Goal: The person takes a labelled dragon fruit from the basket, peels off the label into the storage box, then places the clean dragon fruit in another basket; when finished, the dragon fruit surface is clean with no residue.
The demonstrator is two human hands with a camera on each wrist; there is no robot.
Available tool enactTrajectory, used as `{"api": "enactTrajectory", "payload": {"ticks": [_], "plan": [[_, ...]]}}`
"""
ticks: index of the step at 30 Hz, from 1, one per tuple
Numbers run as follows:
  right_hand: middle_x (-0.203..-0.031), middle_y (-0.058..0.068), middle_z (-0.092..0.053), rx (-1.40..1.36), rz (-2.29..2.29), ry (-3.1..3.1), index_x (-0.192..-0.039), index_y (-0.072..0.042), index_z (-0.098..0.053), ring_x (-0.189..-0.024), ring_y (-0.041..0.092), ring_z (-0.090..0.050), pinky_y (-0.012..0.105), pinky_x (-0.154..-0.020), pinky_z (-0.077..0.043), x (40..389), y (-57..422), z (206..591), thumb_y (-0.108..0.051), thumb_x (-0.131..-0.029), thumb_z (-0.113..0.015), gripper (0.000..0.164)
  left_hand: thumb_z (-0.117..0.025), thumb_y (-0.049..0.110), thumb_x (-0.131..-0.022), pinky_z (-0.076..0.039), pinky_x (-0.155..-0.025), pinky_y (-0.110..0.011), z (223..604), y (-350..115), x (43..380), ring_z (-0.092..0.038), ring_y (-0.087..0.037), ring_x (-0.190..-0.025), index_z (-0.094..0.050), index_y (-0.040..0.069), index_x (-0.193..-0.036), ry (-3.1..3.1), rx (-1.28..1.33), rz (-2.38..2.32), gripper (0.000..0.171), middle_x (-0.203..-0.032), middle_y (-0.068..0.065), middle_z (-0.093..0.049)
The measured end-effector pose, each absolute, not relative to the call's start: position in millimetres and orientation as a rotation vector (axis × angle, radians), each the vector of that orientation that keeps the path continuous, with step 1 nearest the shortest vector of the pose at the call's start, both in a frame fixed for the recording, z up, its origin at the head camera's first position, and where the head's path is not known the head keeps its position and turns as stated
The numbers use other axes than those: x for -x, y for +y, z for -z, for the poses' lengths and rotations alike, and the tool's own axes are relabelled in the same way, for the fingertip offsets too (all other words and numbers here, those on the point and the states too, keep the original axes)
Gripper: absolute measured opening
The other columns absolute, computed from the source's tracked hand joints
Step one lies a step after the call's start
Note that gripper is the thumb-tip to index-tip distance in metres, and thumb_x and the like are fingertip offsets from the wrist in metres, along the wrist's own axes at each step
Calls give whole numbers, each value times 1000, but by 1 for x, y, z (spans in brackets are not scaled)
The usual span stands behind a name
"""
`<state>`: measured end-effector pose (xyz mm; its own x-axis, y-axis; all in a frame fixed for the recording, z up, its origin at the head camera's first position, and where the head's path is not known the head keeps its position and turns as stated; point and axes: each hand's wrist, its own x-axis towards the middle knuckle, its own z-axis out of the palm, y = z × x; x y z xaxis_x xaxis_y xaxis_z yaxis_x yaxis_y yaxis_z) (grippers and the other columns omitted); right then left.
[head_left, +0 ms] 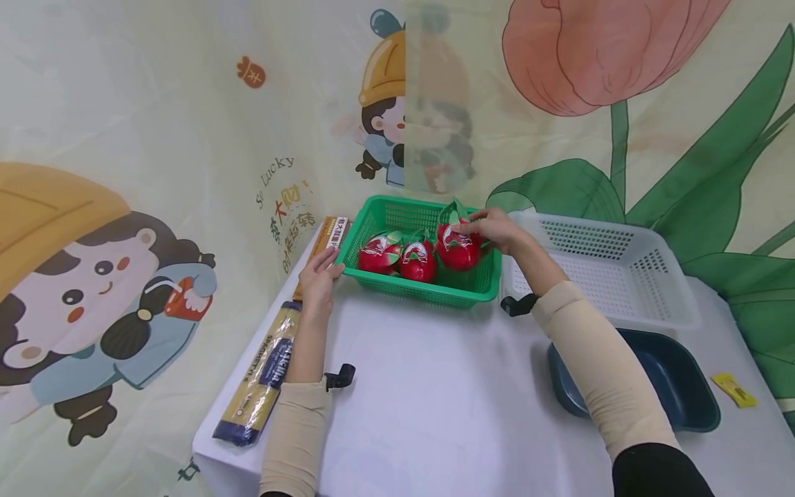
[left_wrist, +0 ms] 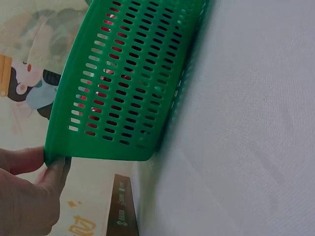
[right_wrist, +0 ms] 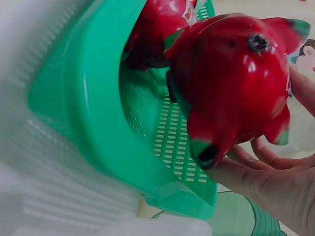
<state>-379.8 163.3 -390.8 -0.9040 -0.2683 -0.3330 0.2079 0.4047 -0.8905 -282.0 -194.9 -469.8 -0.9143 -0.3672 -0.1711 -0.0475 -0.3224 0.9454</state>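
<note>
A green plastic basket (head_left: 422,293) sits at the back of the table with two glossy red dragon fruits (head_left: 417,261) lying in its left and middle part. With thumb and fingers, my left hand (head_left: 318,281) pinches the rim at its left end; the left wrist view shows this grip on the basket's corner (left_wrist: 58,147). My right hand (head_left: 499,231) grips a third dragon fruit (right_wrist: 236,78) at the basket's right side. Green-tipped scales stick out from its red skin. In the head view, a printed label and green leaves show on this held fruit (head_left: 456,250).
Right of the green basket stands a white perforated basket (head_left: 673,290), with a dark blue basin (head_left: 689,386) in front. A small yellow packet (head_left: 735,391) lies near the right edge. Along the left edge are a spaghetti pack (head_left: 263,376) and a brown box (head_left: 329,238).
</note>
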Motion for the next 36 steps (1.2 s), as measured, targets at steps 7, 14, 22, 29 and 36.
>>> {"api": "enactTrajectory", "payload": {"ticks": [7,14,22,29,36], "plan": [[-150,23,-40,44,1696,2077,-156,4,-29,-124,41,-52,56,-102,-56,377,165,389,-29,-101,-70,76,-65,-10,-96,-54,-102,-24,468,-195,282,-59,-21,-135,-54,4,-150,-1697,-564,2352,57,-147,-11,-61],[-152,19,-39,32,1823,1969,-158,2,-28,-124,39,-50,52,-100,-58,368,168,390,-28,-102,-68,75,-64,-11,-96,-55,-103,-26,468,-193,281,-59,-21,-135,-54,3,-150,-1685,-571,2355,56,-148,-12,-61],[-152,18,-41,32,1907,1932,-159,1,-29,-125,35,-50,38,-86,-63,351,168,385,-26,-102,-69,75,-64,-11,-95,-55,-102,-25,467,-194,282,-59,-19,-134,-55,5,-150,-1688,-583,2346,57,-146,-9,-62],[-145,14,-47,50,1967,1902,-157,-1,-30,-117,29,-57,33,-86,-63,331,168,378,-26,-101,-70,73,-64,-10,-96,-54,-103,-25,468,-195,282,-58,-20,-136,-55,4,-150,-1697,-560,2345,56,-149,-12,-59],[-137,11,-52,96,2047,1878,-155,-1,-32,-114,26,-60,30,-84,-63,302,169,375,-24,-103,-68,67,-65,-9,-96,-54,-104,-26,469,-194,283,-59,-19,-134,-56,5,-149,-1696,-585,2348,55,-148,-10,-61]]}}
